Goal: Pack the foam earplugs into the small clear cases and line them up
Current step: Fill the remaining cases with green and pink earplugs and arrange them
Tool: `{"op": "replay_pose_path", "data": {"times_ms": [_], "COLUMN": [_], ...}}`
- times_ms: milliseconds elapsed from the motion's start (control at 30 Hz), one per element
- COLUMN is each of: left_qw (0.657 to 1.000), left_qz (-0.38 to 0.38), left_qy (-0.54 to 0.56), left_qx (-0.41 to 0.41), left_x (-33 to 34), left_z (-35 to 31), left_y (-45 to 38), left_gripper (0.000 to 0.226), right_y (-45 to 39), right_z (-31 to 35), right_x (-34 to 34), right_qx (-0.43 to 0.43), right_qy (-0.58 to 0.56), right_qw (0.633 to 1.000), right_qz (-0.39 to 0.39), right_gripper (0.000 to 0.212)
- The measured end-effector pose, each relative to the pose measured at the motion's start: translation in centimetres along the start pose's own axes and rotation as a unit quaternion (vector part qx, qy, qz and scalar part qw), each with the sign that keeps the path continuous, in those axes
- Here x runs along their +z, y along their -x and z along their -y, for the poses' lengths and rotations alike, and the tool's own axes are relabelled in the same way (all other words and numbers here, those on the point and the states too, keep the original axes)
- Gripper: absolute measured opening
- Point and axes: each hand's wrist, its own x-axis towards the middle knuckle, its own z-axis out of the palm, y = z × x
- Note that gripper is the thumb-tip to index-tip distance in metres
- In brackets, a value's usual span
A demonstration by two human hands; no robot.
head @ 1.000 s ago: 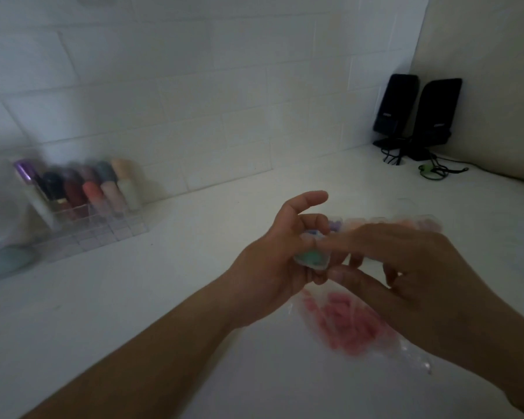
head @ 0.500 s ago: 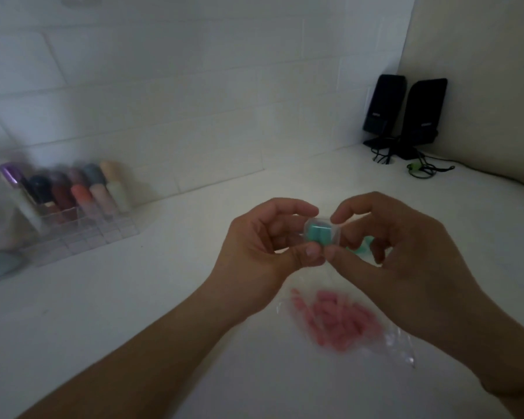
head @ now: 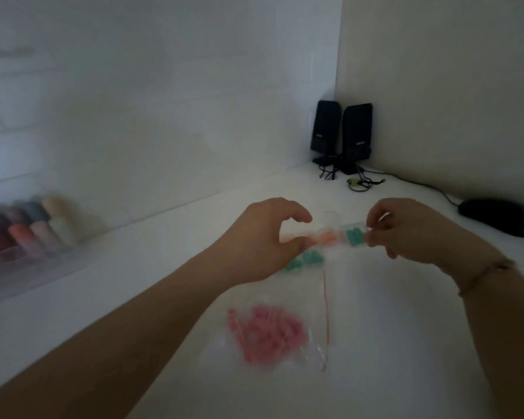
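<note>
A small clear case with teal earplugs (head: 355, 236) sits at the right end of a row of clear cases (head: 327, 237) holding orange earplugs on the white counter. My right hand (head: 406, 228) pinches that teal case between thumb and fingers. My left hand (head: 266, 237) hovers over the left end of the row with curled fingers; whether it touches a case is hidden. Two loose teal earplugs (head: 304, 260) lie just below the row. A clear zip bag of pink earplugs (head: 268, 335) lies nearer to me.
Two black speakers (head: 342, 134) with cables stand in the far corner. A black mouse (head: 499, 216) lies at the right. A clear organiser of coloured bottles (head: 28, 231) stands against the wall at the left.
The teal case was held up between both hands; now my right hand has carried it to the right end of the row and my left hand has let go and moved left.
</note>
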Motion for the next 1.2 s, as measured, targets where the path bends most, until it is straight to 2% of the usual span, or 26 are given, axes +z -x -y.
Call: {"op": "replay_pose_path", "data": {"times_ms": [200,467,567,667,767,833,933,1067,1133,1200], "left_qw": [0.993,0.992,0.992,0.99,0.984,0.977,0.966,0.96,0.968,0.987], "left_qz": [0.075,0.052,0.037,0.049,0.084,0.119,0.168,0.176,0.152,0.105], "left_qy": [-0.073,-0.087,-0.081,-0.073,-0.11,-0.138,-0.152,-0.186,-0.169,-0.075], "left_qx": [-0.061,-0.07,-0.09,-0.109,-0.114,-0.114,-0.121,-0.116,-0.105,-0.094], "left_x": [4.0,5.3,6.0,6.6,7.1,7.5,8.2,8.7,8.3,7.3], "left_z": [-0.3,-0.5,-0.2,0.2,0.3,0.5,1.2,1.2,0.4,-0.6], "left_y": [-4.6,-6.6,-8.1,-9.8,-11.2,-12.1,-13.4,-13.9,-13.5,-12.6], "left_gripper": [0.026,0.02,0.024,0.027,0.033,0.037,0.034,0.033,0.03,0.026], "right_y": [-1.1,-1.4,-1.4,-1.3,-1.2,-1.3,-1.4,-1.3,-1.6,-1.9], "right_z": [-0.9,-0.6,-1.3,-2.7,-4.3,-5.0,-5.3,-5.1,-4.7,-3.7], "right_x": [2.1,2.9,1.4,-0.5,-2.0,-2.5,-2.6,-2.5,-2.3,-1.5], "right_qx": [-0.024,-0.032,0.012,0.083,0.135,0.15,0.153,0.147,0.117,0.049], "right_qy": [0.027,0.072,0.031,0.01,0.022,0.0,-0.015,-0.009,-0.007,-0.021], "right_qw": [0.999,0.997,0.997,0.982,0.969,0.965,0.96,0.956,0.958,0.964], "right_qz": [0.015,0.011,-0.07,-0.167,-0.204,-0.216,-0.236,-0.254,-0.263,-0.259], "right_gripper": [0.017,0.017,0.011,0.006,0.011,0.007,0.006,0.011,0.012,0.013]}}
